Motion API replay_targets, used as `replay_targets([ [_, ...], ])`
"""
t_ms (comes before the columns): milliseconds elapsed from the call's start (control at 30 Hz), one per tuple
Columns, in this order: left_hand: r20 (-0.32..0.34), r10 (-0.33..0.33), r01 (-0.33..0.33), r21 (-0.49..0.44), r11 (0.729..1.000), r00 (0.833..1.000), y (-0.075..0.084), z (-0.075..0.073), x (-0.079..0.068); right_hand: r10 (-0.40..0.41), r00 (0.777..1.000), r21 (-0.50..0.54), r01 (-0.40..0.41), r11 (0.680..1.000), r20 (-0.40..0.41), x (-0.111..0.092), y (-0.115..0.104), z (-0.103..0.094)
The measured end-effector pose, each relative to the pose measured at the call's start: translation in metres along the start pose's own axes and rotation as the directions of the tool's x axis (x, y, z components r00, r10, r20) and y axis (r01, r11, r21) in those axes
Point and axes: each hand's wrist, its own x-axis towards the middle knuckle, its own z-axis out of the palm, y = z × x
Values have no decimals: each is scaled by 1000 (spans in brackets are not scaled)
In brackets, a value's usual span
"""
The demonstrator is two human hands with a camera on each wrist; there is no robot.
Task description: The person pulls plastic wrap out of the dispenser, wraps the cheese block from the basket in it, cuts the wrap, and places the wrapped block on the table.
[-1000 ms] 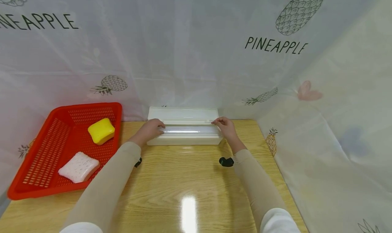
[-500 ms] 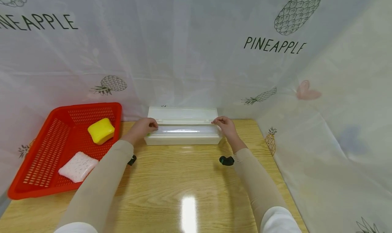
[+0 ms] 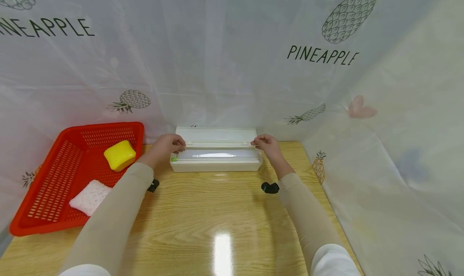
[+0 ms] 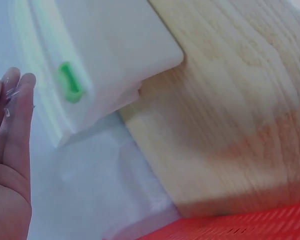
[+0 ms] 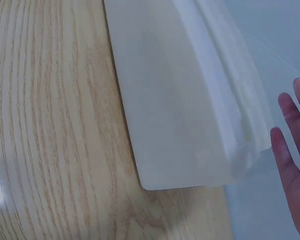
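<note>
A white cling film dispenser [image 3: 215,167] stands at the table's back edge, its lid [image 3: 215,135] raised behind it. Inside lies a shiny roll of cling film [image 3: 217,154]. At the dispenser's left end sits a green slider [image 4: 71,82]. My left hand [image 3: 164,148] is above that end, thumb and fingertips pinching a bit of clear film [image 4: 10,95]. Over the right end, my right hand [image 3: 269,148] pinches at the film's other side with thumb and forefinger. The film between the hands is nearly invisible. In the right wrist view, the right hand's fingers [image 5: 292,125] are partly cut off.
A red plastic basket [image 3: 54,179] stands on the left, holding a yellow sponge-like block [image 3: 119,155] and a white speckled one [image 3: 90,197]. Behind the wooden table [image 3: 214,211] hangs a pale curtain [image 3: 217,66] printed with pineapples.
My left hand has moved left from over the roll to the dispenser's left end, uncovering the green slider. The dispenser has shifted slightly left. My right hand stays almost in place.
</note>
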Motion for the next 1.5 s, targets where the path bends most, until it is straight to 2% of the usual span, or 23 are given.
replay_targets([
  [133,-7,36,-36,-4,999,999,6,-6,-2,14,1000,18,-14,1000,17,-2,-11,-3],
  [267,-15,105,-105,-23,994,994,13,-13,-4,19,1000,39,-20,999,22,-3,-21,-4],
  [500,0,168,-168,27,985,986,25,-23,-10,-24,999,50,22,999,24,-4,-37,-7],
  [600,28,163,-163,18,986,986,31,-28,-13,-48,998,45,46,998,34,-5,-45,-9],
  [767,55,111,-116,104,988,992,47,-39,-24,-74,997,-13,74,997,38,-7,-58,-13],
  [833,53,100,-106,130,986,994,53,-42,-28,-77,997,-30,78,996,30,-7,-64,-14],
  [933,45,96,-100,113,989,994,62,-47,-31,-94,995,-47,95,994,27,-8,-74,-16],
  [1233,-5,128,-126,132,983,992,80,-62,-35,-131,991,-75,134,988,39,-11,-105,-21],
  [1500,-31,173,-166,149,975,984,97,-74,-44,-137,991,-62,136,989,-13,-12,-126,-23],
])
